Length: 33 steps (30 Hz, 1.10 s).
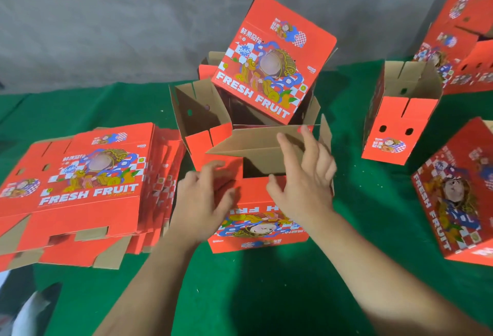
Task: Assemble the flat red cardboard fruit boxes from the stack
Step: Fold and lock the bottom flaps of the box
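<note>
The half-built box (pixel 256 202) stands on the green bench (pixel 266 295), just right of the stack (pixel 80 189) of flat boxes; its corrugated card looks light and stiff but likely creases if forced, so the flaps are best taken near their fold lines; the left hand (pixel 202 202) presses a red flap with spread fingers; the right hand (pixel 304 175), fingers loosely spread, touches the brown inner flap (pixel 256 143).

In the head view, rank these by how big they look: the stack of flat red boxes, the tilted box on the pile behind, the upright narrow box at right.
1. Stack of flat red cardboard boxes, clearly largest.
2. Tilted red box.
3. Upright narrow red box.
The last two are close; the stack's nearness inflates it.
</note>
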Available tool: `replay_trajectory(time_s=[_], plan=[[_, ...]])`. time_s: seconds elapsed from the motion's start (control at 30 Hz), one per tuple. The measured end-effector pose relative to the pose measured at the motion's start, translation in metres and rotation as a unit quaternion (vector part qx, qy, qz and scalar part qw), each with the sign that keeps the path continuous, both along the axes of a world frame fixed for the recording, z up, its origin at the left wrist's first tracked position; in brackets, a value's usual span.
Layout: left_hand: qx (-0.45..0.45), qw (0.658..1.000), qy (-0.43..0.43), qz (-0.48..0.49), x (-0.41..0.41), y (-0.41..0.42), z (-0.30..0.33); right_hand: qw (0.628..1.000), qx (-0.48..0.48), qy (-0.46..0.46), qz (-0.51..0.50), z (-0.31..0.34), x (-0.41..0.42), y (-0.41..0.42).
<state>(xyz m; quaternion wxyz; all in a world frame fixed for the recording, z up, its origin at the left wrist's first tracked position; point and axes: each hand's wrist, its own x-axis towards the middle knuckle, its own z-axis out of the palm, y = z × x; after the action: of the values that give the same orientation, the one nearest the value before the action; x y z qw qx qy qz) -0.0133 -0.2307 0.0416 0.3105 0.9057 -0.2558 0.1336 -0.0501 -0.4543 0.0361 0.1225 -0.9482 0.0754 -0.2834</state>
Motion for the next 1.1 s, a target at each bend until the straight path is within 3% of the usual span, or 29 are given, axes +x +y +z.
replay_trajectory(time_s=[0.1,0.17,0.23,0.4,0.53,0.63,0.73,0.8,0.87,0.93,1.03,1.1], plan=[[0.207,0.978,0.033,0.021,0.023,-0.009,0.015,0.992,0.038,-0.113,-0.039,-0.008,-0.012,-0.003],[0.23,0.971,0.056,0.034,0.038,-0.02,0.018,0.989,0.062,-0.107,-0.077,-0.011,-0.018,-0.005],[0.217,0.972,0.076,0.056,0.048,-0.029,0.02,0.99,0.07,-0.083,-0.088,-0.013,-0.024,-0.007],[0.16,0.976,0.069,0.127,0.056,-0.028,0.015,0.988,0.139,-0.07,-0.008,-0.011,-0.031,-0.02],[-0.072,0.984,0.153,0.062,0.054,-0.019,0.016,0.996,0.076,-0.046,0.021,-0.011,-0.033,-0.033],[0.009,0.986,0.124,0.112,0.046,-0.023,0.007,0.993,0.109,-0.019,0.037,-0.005,-0.028,-0.044],[0.076,0.971,0.184,0.132,0.046,-0.022,0.005,0.96,0.278,-0.01,0.006,0.006,-0.015,-0.051],[0.063,0.963,0.24,0.105,0.05,-0.02,0.005,0.955,0.267,0.131,-0.008,0.011,-0.007,-0.056],[0.121,0.959,0.233,0.105,0.046,-0.025,0.003,0.929,0.223,0.297,0.004,0.01,-0.003,-0.058],[0.181,0.954,0.203,0.122,0.038,-0.032,0.0,0.925,0.181,0.333,-0.033,0.011,-0.002,-0.052],[0.125,0.968,0.184,0.113,0.031,-0.031,-0.004,0.937,0.111,0.32,-0.089,0.011,-0.005,-0.041],[-0.032,0.966,0.229,0.119,0.031,-0.022,-0.002,0.945,0.11,0.299,-0.072,0.008,-0.011,-0.041]])
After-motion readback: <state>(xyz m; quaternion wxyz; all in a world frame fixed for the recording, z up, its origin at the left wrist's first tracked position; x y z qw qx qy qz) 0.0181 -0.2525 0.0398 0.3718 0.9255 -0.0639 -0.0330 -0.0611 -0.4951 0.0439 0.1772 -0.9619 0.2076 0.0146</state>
